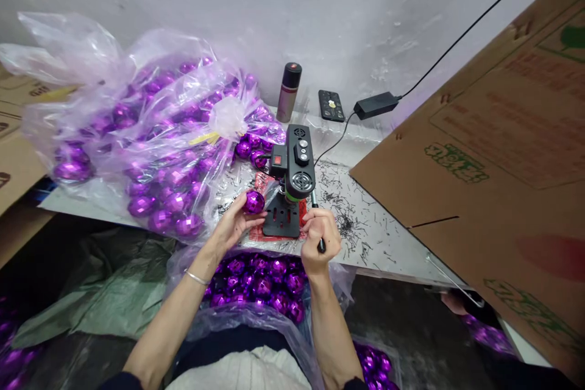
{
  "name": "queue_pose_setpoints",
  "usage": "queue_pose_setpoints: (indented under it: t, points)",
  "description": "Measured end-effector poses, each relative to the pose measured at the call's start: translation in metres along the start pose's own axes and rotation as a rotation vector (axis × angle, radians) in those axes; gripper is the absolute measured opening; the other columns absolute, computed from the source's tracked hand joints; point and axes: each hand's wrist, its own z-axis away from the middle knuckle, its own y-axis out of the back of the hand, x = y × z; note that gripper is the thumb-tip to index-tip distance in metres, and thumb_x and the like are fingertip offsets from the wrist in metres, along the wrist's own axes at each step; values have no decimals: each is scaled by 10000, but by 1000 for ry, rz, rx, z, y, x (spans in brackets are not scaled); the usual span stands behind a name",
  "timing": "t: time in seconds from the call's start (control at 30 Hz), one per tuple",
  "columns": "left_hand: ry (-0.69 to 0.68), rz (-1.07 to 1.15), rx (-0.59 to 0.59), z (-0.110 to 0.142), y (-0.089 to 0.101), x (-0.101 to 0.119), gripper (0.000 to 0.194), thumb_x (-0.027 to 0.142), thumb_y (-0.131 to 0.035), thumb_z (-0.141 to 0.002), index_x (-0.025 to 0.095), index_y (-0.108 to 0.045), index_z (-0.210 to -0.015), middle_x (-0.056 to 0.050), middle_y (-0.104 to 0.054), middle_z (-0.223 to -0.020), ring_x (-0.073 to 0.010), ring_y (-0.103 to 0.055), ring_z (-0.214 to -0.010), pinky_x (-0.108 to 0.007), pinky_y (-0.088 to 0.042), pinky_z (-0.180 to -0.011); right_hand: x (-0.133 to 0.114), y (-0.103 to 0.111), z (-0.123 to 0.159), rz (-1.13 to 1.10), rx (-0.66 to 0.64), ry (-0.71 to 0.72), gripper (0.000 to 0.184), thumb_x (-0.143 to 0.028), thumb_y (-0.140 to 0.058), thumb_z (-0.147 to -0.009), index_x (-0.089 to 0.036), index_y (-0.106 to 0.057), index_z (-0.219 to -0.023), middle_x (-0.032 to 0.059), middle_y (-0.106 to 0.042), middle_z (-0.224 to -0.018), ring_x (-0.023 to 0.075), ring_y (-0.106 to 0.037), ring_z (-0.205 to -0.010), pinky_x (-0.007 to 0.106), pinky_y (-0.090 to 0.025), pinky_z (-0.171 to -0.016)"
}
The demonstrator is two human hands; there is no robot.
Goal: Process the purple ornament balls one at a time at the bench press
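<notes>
A shiny purple faceted ball (254, 202) rests in the fingers of my left hand (232, 223), just left of a small black bench drill press (300, 161). My right hand (320, 233) is wrapped round the black-gripped lever (322, 246) on the machine's right side. Beneath the drill head is its slotted black base plate (281, 220), with no ball on it. A red sheet (258, 233) lies under the plate. An open plastic bag in my lap holds many more purple balls (262, 285).
Clear bags full of purple balls (169, 195) cover the table's left side. Behind the machine stand a spray can (287, 92), a phone (331, 105) and a power adapter (376, 105). Black shavings (347, 222) litter the tabletop. A big cardboard box (484, 170) leans in at right.
</notes>
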Motion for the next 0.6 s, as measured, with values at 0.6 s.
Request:
queue_pose_setpoints:
  t: [0.6]
  points:
    - [-750, -1061, 99, -36, -10, -54, 590, 463, -844, -829, 204, -676, -1332, -135, -719, -1374, -336, -669, -1306, -522, -529, -1138, 2, 3, 2, 5, -33, 4, 319, -97, -439, -1008, -226, -522, -728, -9, -592, -696, 138, -618, -678, 294, -468, -608]
